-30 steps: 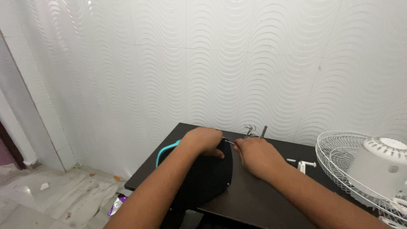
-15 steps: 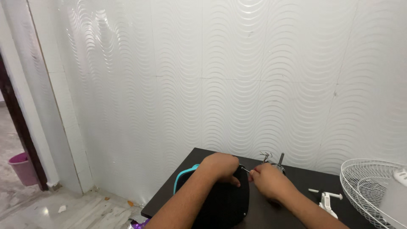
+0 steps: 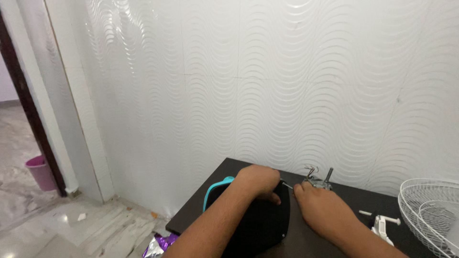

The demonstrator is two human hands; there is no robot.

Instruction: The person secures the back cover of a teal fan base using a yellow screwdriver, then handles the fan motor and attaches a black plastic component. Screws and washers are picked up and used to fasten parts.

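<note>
— On the dark bench (image 3: pixel 315 239), what did you see?
— My left hand (image 3: pixel 260 180) clamped the black cover (image 3: pixel 260 224); my right hand (image 3: pixel 319 205) pinched what looked like a thin metal pin (image 3: pixel 286 184) at its top edge.

Two bare hands worked at a black panel on a dark table.

The left hand (image 3: pixel 259 180) gripped the top edge of the black panel (image 3: pixel 260 224), which had a teal rim. The right hand (image 3: pixel 320 208) pinched a thin metal pin (image 3: pixel 286 185) against it. A small motor (image 3: pixel 316 180) sat just behind; a white wire fan guard (image 3: pixel 430 212) lay well apart, near a white plastic piece (image 3: pixel 382 223).
</note>
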